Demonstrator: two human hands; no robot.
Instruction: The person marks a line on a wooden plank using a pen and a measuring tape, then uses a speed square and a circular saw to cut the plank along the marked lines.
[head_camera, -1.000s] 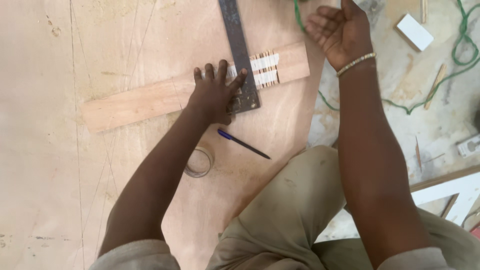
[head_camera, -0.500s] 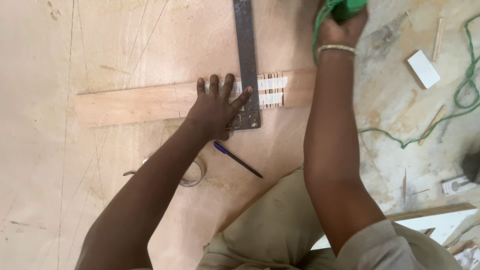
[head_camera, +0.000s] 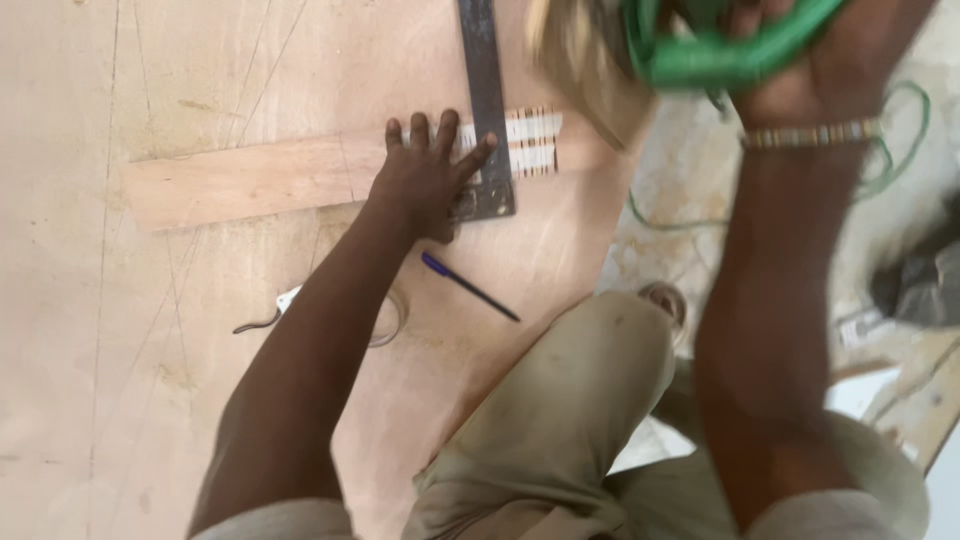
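My left hand (head_camera: 430, 175) presses flat, fingers spread, on a pale wooden plank (head_camera: 250, 180) and on the dark metal square (head_camera: 485, 100) laid across it. White strips with coloured ends (head_camera: 530, 140) lie on the plank just right of the square. My right hand (head_camera: 800, 70), a beaded bracelet on its wrist, is raised near the top edge and grips a green handled tool (head_camera: 720, 55) that is blurred by motion; its pale front part (head_camera: 580, 60) hangs over the plank's right end.
A blue pen (head_camera: 468, 286) lies on the plywood sheet (head_camera: 150, 380) below my left hand. A clear tape ring (head_camera: 392, 318) sits beside my forearm. A green cord (head_camera: 900, 140) trails over the dusty floor at right. My knee (head_camera: 590, 380) is bent over the sheet's edge.
My right hand reached up to the far right, took hold of the green tool and has brought it toward me over the plank. My left hand stayed on the square.
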